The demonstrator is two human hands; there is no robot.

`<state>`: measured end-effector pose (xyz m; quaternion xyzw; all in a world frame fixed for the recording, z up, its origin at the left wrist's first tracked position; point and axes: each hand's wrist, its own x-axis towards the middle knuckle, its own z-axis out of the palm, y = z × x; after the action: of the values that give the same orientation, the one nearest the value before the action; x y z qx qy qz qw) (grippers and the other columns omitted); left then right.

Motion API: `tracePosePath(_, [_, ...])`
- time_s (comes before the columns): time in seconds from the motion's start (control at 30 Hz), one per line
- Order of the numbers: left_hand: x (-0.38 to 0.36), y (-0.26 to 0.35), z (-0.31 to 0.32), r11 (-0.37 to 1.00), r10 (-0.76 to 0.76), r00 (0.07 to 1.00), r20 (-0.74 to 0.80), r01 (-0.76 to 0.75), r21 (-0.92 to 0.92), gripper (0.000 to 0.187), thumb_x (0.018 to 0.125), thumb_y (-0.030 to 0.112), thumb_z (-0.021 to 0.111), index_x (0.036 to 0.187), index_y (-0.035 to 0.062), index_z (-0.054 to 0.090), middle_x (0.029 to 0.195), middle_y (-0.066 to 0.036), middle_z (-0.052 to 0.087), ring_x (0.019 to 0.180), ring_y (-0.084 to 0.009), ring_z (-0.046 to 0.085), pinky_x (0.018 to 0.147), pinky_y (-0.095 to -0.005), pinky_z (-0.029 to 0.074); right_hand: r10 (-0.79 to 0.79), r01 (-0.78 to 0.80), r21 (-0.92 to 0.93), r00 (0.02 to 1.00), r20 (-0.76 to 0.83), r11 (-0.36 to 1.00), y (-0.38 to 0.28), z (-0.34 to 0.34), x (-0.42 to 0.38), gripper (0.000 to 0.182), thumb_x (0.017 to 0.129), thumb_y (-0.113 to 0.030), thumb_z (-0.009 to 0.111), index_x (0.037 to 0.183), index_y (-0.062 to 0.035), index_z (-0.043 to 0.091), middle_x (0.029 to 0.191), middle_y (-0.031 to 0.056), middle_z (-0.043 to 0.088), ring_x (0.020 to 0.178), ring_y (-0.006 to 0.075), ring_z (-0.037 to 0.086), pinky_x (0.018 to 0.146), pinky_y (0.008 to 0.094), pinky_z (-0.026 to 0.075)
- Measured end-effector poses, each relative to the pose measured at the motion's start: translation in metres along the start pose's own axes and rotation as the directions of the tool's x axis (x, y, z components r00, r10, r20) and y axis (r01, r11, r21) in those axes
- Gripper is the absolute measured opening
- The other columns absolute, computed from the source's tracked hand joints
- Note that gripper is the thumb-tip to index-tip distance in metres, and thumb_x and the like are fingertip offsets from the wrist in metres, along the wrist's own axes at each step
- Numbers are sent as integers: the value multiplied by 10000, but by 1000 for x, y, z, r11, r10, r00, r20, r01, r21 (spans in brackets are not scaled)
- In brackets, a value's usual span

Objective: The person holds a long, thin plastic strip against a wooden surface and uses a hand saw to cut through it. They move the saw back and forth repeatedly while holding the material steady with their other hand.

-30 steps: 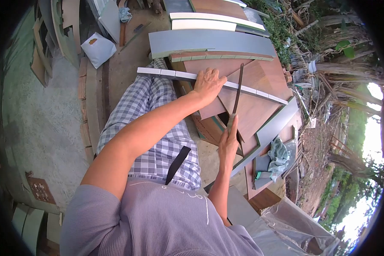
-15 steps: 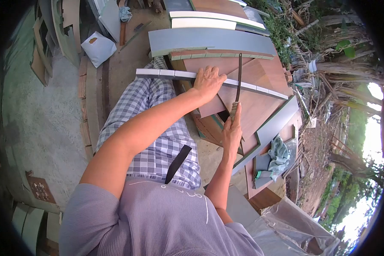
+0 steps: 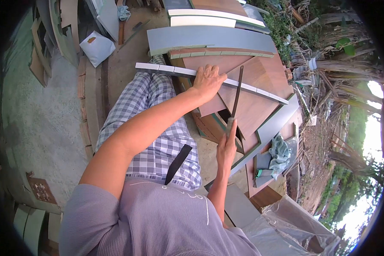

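My left hand (image 3: 209, 82) is closed over the middle of a long, narrow strip (image 3: 181, 71) with a pale, segmented top edge. The strip slants over wooden boards (image 3: 246, 113), and its left end reaches over my checked trousers (image 3: 151, 91). Below and to the right, my right hand (image 3: 227, 145) grips the handle of a long, thin dark file (image 3: 237, 96). Its blade points away from me and crosses the strip just right of my left hand, with the tip beyond the strip.
Grey and white panels (image 3: 209, 39) lie stacked ahead. A greenish cloth (image 3: 280, 154) rests on boards at the right, near clear plastic sheeting (image 3: 286, 226). More boards lean at the upper left beside a white bag (image 3: 97, 49). Plants and debris border the right side.
My right hand has drawn the file back toward my body, so less of its blade extends past the strip. My left hand keeps its hold, and the strip's left end sits slightly higher in view.
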<state>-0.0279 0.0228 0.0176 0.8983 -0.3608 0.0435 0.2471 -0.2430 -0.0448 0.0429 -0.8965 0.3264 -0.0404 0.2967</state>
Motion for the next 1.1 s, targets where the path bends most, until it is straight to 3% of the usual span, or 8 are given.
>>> tracePosePath(0.27, [-4,6,0,994,-90,995,45,92,-55,194,855,166,605,1044,124,605,1027,-123,524,1039,-294,498,792,-428,388,-12,12,8,1000,-26,1000,-16,-4,32,611,952,-110,433,1497,-277,213,1083,279,624,863,439,645,715,433,487])
tracePosePath(0.33, [-5,5,2,998,-44,999,3,44,-44,195,852,164,606,1043,124,606,1030,-125,523,1039,-299,497,798,-433,387,74,-72,-20,994,76,997,-13,-11,8,607,956,-103,421,1499,-270,210,1010,263,639,768,413,639,681,411,481])
tracePosePath(0.47, [-1,4,7,998,-44,999,14,45,-53,213,857,163,601,1067,131,607,1037,-128,525,1044,-293,498,802,-440,383,-14,13,-42,1000,-12,999,25,-18,-40,598,958,-99,451,1497,-237,231,769,225,601,606,298,583,611,335,452])
tracePosePath(0.57, [0,2,0,998,-38,994,106,43,-48,268,859,185,610,1125,151,599,1059,-129,523,1053,-296,496,818,-449,374,145,-160,156,984,99,975,38,-34,-53,587,959,-106,461,1497,-231,259,746,50,491,644,128,443,599,273,423])
tracePosePath(0.73, [-20,-43,-31,999,-2,998,-70,5,42,411,810,291,686,1185,168,573,1102,-127,515,1077,-314,491,862,-455,351,126,-103,341,991,-46,934,6,-31,-35,595,957,-85,448,1501,-202,238,798,72,515,642,138,450,594,268,416])
tracePosePath(0.8, [-31,-67,-48,998,-14,1000,-27,15,57,400,797,293,698,1155,156,583,1095,-123,519,1077,-310,494,859,-458,365,-18,35,274,998,-64,961,-3,-25,-26,594,980,-89,430,1514,-229,210,732,-8,444,563,68,374,493,230,358])
tracePosePath(0.93, [-40,-83,-46,1000,10,997,77,-9,-11,317,782,272,711,1041,117,613,1048,-104,528,1061,-296,504,834,-455,420,-101,107,173,994,-46,979,-15,-5,-24,584,979,-107,437,1505,-250,224,829,56,557,642,138,466,610,278,430])
tracePosePath(1.1, [-39,-41,-30,995,-61,996,-59,56,-83,218,801,221,689,963,92,623,999,-105,528,1005,-300,531,806,-435,454,-70,80,102,993,-93,992,-19,0,-29,567,979,-126,448,1494,-249,247,903,130,605,673,192,519,665,300,452])
